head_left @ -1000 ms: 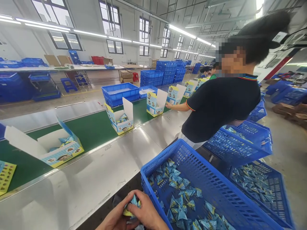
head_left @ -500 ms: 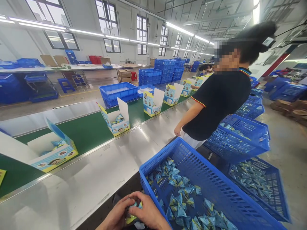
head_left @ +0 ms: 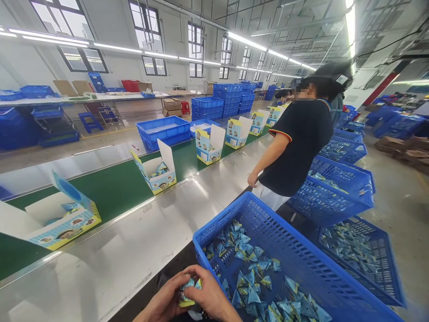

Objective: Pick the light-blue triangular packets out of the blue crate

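Observation:
At the bottom edge, my left hand (head_left: 164, 302) and my right hand (head_left: 209, 295) are cupped together around a small bunch of blue and yellow triangular packets (head_left: 188, 291). Just right of my hands stands a blue plastic crate (head_left: 295, 250) with several of the same packets (head_left: 250, 268) scattered on its floor. Open printed cartons ride the green conveyor belt (head_left: 114, 188): one at far left (head_left: 63, 223), one in the middle (head_left: 156, 176) with packets inside, another further along (head_left: 208, 147).
A co-worker in a black shirt (head_left: 298, 143) stands at the steel table edge (head_left: 134, 250) to the right, beside more blue crates (head_left: 335, 192) of packets. Stacked blue bins (head_left: 211, 107) and tables line the far side of the belt.
The cartons have travelled left along the belt. The co-worker's arm has come back from the belt to hang by the table edge. My hands stay closed around the packets.

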The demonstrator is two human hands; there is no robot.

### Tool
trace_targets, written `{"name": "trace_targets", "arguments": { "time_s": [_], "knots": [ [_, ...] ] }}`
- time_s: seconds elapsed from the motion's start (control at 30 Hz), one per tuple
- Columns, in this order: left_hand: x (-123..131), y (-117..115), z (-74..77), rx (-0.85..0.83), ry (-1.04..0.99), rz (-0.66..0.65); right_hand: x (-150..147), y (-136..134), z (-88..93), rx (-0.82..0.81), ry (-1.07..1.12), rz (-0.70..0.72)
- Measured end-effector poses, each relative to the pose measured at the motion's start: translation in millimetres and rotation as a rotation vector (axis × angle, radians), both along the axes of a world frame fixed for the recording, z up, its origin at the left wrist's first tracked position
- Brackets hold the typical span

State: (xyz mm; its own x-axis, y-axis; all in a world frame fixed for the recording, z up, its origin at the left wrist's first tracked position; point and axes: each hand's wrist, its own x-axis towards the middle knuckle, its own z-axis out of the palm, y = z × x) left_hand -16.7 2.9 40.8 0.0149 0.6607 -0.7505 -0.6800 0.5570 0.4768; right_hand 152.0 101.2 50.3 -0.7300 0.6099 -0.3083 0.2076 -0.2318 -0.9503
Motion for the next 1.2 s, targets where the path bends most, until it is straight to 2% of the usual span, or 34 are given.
{"name": "trace_targets", "arguments": {
  "time_s": [0.13,0.33,0.57,0.7,0.97,1.2],
  "knots": [
    [-2,-3,6.5,0.012,-0.031,-0.037,5,-1,-5.9,-0.039,0.001,-0.034],
    [-1,-5,8.3,0.003,-0.045,-0.058,9,0,-13.6,-0.031,0.024,-0.034],
    [2,0,-3.0,-0.001,-0.127,0.026,8,3,-8.1,-0.053,0.044,-0.047],
    [3,4,-7.9,-0.032,-0.120,0.033,8,4,-5.3,-0.065,0.045,-0.042],
    [5,8,-8.3,-0.083,-0.073,0.072,9,8,-4.5,-0.045,0.038,-0.015],
    [7,8,-19.9,-0.104,-0.112,0.119,8,13,1.4,-0.083,0.051,-0.014]
  ]
}}
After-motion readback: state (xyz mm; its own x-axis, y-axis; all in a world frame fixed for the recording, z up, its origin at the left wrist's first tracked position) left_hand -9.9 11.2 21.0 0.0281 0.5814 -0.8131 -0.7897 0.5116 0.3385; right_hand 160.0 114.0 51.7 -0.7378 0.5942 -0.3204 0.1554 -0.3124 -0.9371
